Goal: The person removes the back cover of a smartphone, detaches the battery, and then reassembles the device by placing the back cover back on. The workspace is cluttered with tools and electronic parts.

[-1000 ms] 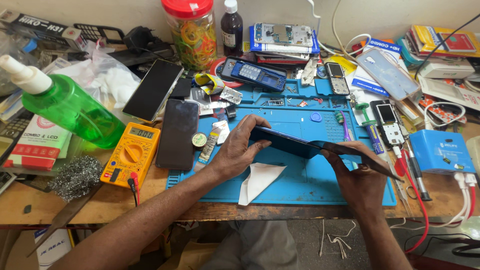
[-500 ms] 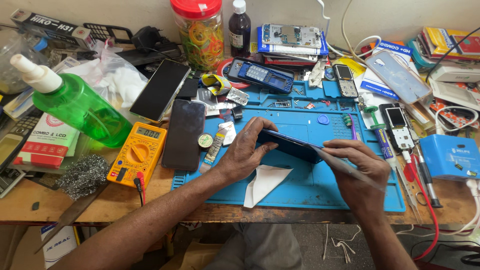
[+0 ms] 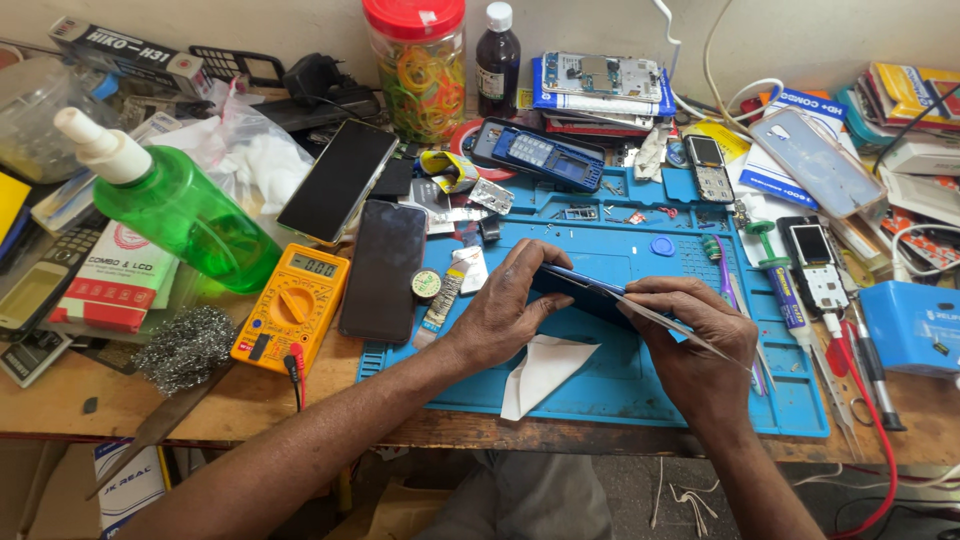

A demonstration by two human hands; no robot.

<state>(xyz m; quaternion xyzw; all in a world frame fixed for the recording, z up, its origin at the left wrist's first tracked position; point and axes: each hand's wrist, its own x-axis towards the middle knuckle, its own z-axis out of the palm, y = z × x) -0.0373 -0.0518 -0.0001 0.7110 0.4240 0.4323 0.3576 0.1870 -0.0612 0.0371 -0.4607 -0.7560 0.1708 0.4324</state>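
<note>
My left hand (image 3: 508,305) grips a dark blue phone (image 3: 580,292) tilted on edge over the blue work mat (image 3: 640,385). My right hand (image 3: 690,335) holds a thin flat metal blade (image 3: 672,326) pressed along the phone's right edge. A folded white cloth (image 3: 540,368) lies on the mat just below my left hand.
A yellow multimeter (image 3: 293,306), two black phones (image 3: 383,268) and a green spray bottle (image 3: 175,205) sit at left. At the back are a jar of rubber bands (image 3: 420,65) and a dark bottle (image 3: 497,58). Tools, small phones and a blue box (image 3: 915,325) crowd the right.
Both hands and the phone have shifted slightly left on the mat. The phone is tilted more on edge, and the blade has slid along its right side.
</note>
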